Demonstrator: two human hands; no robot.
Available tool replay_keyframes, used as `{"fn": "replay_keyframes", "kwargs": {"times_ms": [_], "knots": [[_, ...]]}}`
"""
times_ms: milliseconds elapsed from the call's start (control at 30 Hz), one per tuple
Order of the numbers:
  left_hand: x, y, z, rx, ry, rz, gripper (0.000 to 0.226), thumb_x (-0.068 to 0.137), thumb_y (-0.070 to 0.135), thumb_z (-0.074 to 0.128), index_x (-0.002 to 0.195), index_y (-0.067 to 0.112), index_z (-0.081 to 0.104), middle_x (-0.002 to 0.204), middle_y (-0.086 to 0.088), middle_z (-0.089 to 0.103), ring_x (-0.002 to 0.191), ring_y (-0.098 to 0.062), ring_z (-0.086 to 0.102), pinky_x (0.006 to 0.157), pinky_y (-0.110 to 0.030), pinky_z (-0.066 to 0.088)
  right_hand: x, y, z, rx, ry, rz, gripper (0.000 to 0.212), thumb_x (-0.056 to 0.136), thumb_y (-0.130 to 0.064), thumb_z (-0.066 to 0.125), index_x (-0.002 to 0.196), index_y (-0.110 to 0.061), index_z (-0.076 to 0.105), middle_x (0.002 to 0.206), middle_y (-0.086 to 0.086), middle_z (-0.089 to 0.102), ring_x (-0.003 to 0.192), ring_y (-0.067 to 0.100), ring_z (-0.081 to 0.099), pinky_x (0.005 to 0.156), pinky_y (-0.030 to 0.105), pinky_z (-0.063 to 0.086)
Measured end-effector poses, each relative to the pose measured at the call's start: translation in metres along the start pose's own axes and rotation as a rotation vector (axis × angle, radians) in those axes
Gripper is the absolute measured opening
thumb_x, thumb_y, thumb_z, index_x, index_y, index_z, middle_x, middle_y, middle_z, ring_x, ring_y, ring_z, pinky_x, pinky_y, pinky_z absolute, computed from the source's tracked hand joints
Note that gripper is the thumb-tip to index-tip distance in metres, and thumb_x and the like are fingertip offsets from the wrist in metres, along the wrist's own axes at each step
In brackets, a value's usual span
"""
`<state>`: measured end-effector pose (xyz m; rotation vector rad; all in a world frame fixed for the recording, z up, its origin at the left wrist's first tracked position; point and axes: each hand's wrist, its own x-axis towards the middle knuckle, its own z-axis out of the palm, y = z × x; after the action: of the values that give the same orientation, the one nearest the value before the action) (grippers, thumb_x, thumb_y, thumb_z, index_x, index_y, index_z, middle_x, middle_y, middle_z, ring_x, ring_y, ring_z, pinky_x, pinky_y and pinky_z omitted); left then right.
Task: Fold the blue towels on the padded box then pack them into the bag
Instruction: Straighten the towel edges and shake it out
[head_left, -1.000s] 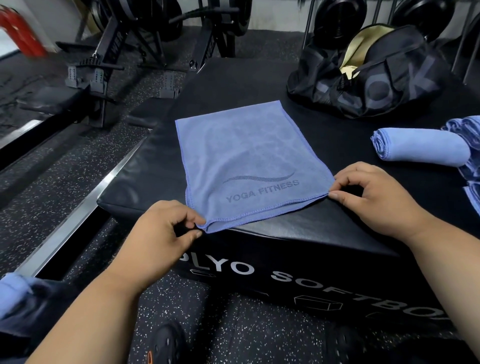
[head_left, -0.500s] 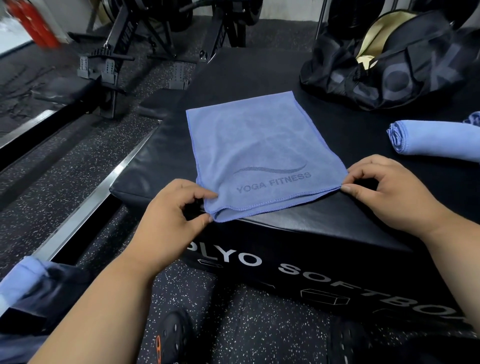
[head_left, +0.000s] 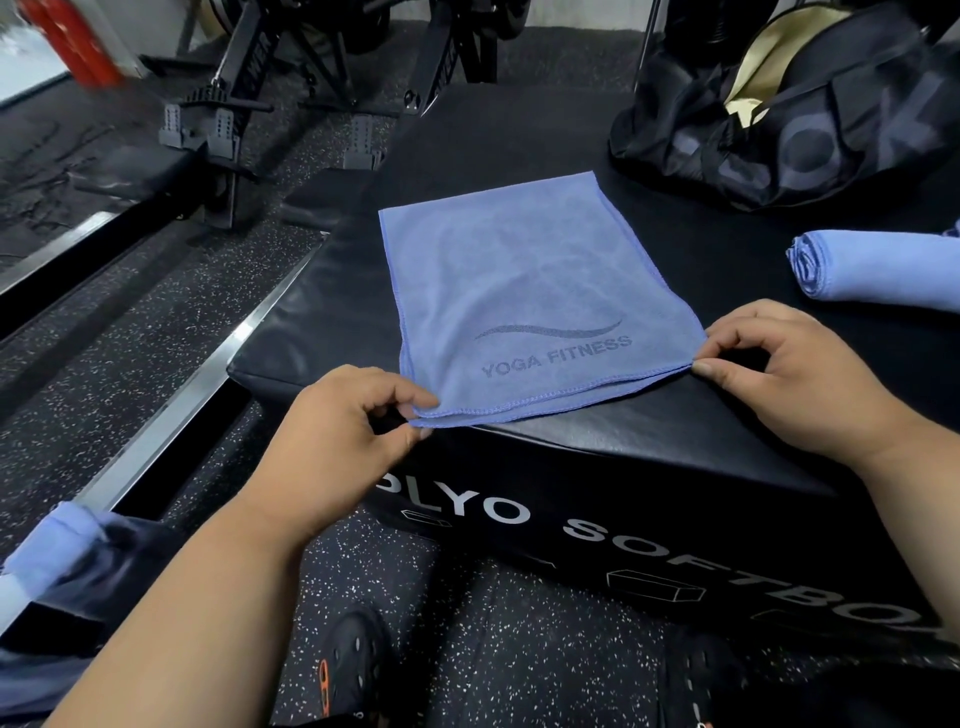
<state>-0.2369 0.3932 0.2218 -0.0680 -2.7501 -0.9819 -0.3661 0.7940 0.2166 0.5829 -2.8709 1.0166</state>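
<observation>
A folded blue towel (head_left: 524, 301) is laid flat on the padded box (head_left: 322, 312). Its near corners are pinched: the seven o'clock corner by the left hand (head_left: 353, 431), the four o'clock corner by the right hand (head_left: 789, 379). A rolled towel (head_left: 878, 265) lies at three o'clock, the open bag (head_left: 800, 114) at one o'clock.

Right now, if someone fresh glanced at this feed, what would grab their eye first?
The blue towel printed YOGA FITNESS, spread flat on the black padded box in the middle of view, with the left hand and right hand each pinching a near corner. Next, the rolled blue towel lying at the right edge, and the open black bag with a pale lining at the box's far right.
</observation>
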Motion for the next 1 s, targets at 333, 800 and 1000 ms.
{"fn": "replay_keyframes", "kwargs": {"times_ms": [333, 800, 1000], "knots": [[0.0, -0.001, -0.003, -0.08, 0.026, -0.058, 0.033, 0.08, 0.013, 0.091, 0.085, 0.043, 0.076, 0.091, 0.019, 0.071, 0.091, -0.013, 0.067, 0.082, -0.027, 0.053, 0.0, 0.002, 0.0, 0.0, -0.01, 0.0, 0.017, 0.088, -0.028, 0.082, 0.085, -0.042, 0.072, 0.108, -0.021, 0.063, 0.109, 0.014, 0.059, 0.102, 0.042, 0.047], [0.003, -0.001, -0.009, -0.314, 0.044, -0.143, 0.021, 0.084, 0.013, 0.086, 0.089, 0.033, 0.081, 0.084, 0.007, 0.065, 0.081, -0.005, 0.062, 0.078, -0.013, 0.045, 0.001, -0.001, -0.001, -0.003, -0.016, -0.007, 0.016, 0.086, -0.024, 0.084, 0.09, -0.038, 0.078, 0.108, -0.023, 0.061, 0.109, 0.007, 0.059, 0.094, 0.007, 0.038], [0.005, 0.003, -0.011, -0.504, 0.024, -0.276, 0.012, 0.077, 0.029, 0.085, 0.088, 0.026, 0.081, 0.067, -0.004, 0.029, 0.063, -0.018, 0.028, 0.055, -0.025, 0.025, -0.001, -0.006, -0.001, -0.059, -0.011, -0.001, 0.014, 0.091, -0.028, 0.078, 0.087, -0.04, 0.073, 0.107, -0.021, 0.063, 0.107, 0.011, 0.057, 0.099, 0.033, 0.045]]}}
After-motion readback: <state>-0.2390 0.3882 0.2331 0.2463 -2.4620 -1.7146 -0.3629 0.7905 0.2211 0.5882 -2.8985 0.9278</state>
